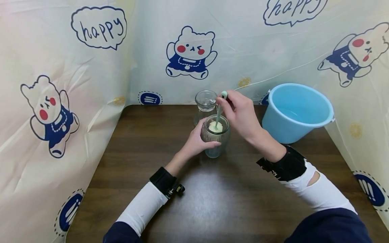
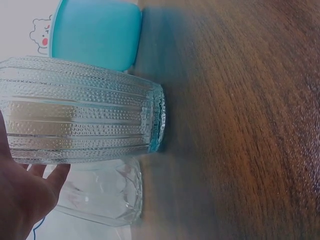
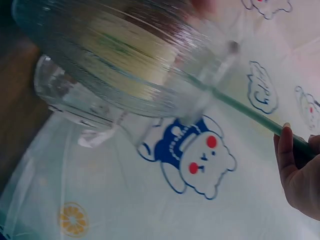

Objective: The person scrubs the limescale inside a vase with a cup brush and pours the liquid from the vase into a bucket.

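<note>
A ribbed, textured glass jar [image 1: 213, 152] stands upright near the table's back, the left hand [image 1: 196, 140] holding it round its side with the thumb across the front. Inside it sits the pale cream sponge head [image 1: 215, 127] of a bottle brush, whose thin green handle [image 3: 250, 114] rises out of the mouth. The right hand [image 1: 241, 113] pinches the top end of that handle between thumb and fingers, above the rim. Through the ribbed wall [image 2: 125, 112] in the left wrist view, the sponge shows blurred in the upper part of the jar.
Close behind the held jar is a second clear glass vessel [image 1: 201, 114] with a wide rim. To the right stands a light blue bucket [image 1: 288, 130], near the right forearm. A patterned cloth [image 1: 146, 57] hangs at the back and sides of the dark wooden table [image 1: 136, 148].
</note>
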The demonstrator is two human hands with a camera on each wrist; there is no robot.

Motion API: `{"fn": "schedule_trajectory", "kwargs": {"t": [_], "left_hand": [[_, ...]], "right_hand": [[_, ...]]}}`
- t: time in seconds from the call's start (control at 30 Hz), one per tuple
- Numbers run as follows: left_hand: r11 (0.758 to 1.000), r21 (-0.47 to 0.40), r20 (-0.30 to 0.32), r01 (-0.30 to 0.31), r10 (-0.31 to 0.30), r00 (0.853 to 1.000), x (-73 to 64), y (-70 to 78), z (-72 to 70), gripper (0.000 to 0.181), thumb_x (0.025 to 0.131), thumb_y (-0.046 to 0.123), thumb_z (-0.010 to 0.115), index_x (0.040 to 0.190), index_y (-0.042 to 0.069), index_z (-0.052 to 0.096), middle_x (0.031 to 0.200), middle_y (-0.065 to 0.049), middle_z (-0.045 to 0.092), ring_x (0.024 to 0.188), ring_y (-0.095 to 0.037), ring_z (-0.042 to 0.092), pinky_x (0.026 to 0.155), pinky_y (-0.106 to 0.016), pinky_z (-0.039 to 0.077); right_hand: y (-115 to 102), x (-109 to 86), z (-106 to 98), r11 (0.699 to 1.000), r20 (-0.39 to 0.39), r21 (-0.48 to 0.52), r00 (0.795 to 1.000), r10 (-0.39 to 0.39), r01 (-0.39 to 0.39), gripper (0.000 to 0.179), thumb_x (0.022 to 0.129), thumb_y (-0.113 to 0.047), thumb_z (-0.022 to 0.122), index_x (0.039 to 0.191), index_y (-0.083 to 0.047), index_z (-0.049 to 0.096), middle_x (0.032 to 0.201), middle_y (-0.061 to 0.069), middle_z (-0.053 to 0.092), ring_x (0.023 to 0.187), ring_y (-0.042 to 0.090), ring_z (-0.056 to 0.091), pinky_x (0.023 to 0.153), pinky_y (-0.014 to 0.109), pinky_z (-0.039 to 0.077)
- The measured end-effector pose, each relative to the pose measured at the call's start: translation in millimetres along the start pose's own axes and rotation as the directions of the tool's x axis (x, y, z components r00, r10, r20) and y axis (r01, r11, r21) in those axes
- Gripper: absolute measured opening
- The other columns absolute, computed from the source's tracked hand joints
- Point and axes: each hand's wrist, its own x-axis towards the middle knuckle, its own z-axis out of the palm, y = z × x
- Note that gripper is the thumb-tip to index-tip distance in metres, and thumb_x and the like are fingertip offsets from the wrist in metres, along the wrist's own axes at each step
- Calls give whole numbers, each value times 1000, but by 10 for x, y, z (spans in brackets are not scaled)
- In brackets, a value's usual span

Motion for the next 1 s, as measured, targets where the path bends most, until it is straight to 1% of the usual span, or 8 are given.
{"fn": "schedule_trajectory", "kwargs": {"t": [0.13,0.3,0.43,0.63,0.7,0.83,0.9,1.0], "left_hand": [[1000,-9,-2,-9,9,1000,-7,6,-16,94,68,41,84,147,30,34,136,1,51,117,-13,49,97,-46,45],[1000,-18,11,21,-21,1000,-15,8,-18,93,70,36,84,147,30,32,135,0,51,116,-14,50,94,-46,47],[999,-22,18,27,-26,999,-12,18,-20,93,71,36,84,148,29,31,135,-1,51,115,-15,50,94,-45,48],[1000,-19,3,7,-7,1000,-4,8,-11,95,67,40,85,146,27,34,133,0,54,114,-13,51,96,-44,46],[1000,-20,1,8,-8,1000,-4,3,-6,95,67,40,85,146,27,34,132,0,54,114,-13,51,96,-44,47],[1000,-19,9,21,-21,1000,-7,15,-1,95,68,39,85,147,28,33,131,0,55,112,-12,52,94,-42,48],[1000,-23,12,21,-20,1000,-23,72,-13,95,69,37,85,147,25,33,132,-2,55,113,-14,52,94,-42,48],[1000,-24,12,10,-10,1000,-58,202,-46,93,70,32,84,147,18,34,132,-7,55,114,-17,52,96,-45,46]], "right_hand": [[-132,69,-37,999,-39,43,999,-11,13,17,97,-14,58,95,2,65,78,10,57,65,11,48,58,23,43],[-276,5,28,998,-13,57,1000,-5,5,11,93,-3,60,94,7,64,76,13,55,64,13,42,55,27,38],[-255,-23,46,999,2,46,1000,4,-4,12,93,-5,61,95,6,65,75,12,55,64,11,43,54,26,39],[-188,38,-29,993,-38,118,999,25,-21,17,97,-14,59,94,1,65,80,9,61,64,10,52,59,22,48],[-224,33,-39,991,-37,129,999,30,-25,15,96,-11,59,94,3,65,80,10,60,64,10,51,59,22,47],[-344,1,-45,992,-25,119,999,31,-28,12,94,-4,59,94,7,64,77,13,57,63,12,45,56,22,40],[-368,1,-58,993,-29,115,999,27,-24,11,94,-2,59,93,8,64,76,14,57,63,13,45,56,22,39],[-320,39,-92,990,-40,135,998,39,-33,14,95,-5,59,92,6,65,78,13,62,63,10,50,57,20,45]]}}
